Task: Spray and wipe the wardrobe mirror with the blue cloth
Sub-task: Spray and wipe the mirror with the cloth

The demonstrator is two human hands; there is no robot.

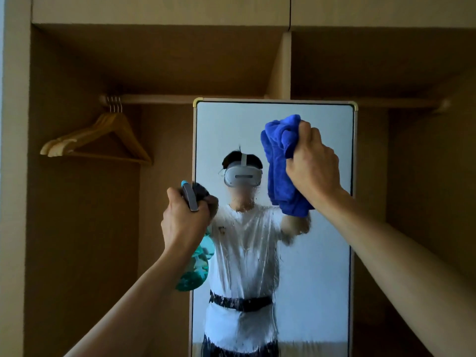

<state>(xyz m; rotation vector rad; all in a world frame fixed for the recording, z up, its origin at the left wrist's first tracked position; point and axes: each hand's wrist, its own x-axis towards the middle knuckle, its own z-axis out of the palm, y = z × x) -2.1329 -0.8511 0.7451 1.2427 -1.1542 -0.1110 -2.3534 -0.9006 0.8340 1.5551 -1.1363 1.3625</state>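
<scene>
A tall mirror (327, 253) with a pale frame stands inside the open wardrobe, its middle streaked with wet spray. My right hand (313, 163) grips a bunched blue cloth (280, 163) held against the glass in the upper right part of the mirror. My left hand (184, 217) grips the grey trigger head of a teal spray bottle (195, 266), raised at the mirror's left edge with the nozzle toward the glass. The mirror reflects a person wearing a white headset.
Several wooden hangers (103, 140) hang on the wardrobe rail (159, 99) at upper left. A vertical wooden divider (282, 65) rises above the mirror. The wardrobe's brown back panel (82, 228) lies behind, and its side wall (14, 176) stands at far left.
</scene>
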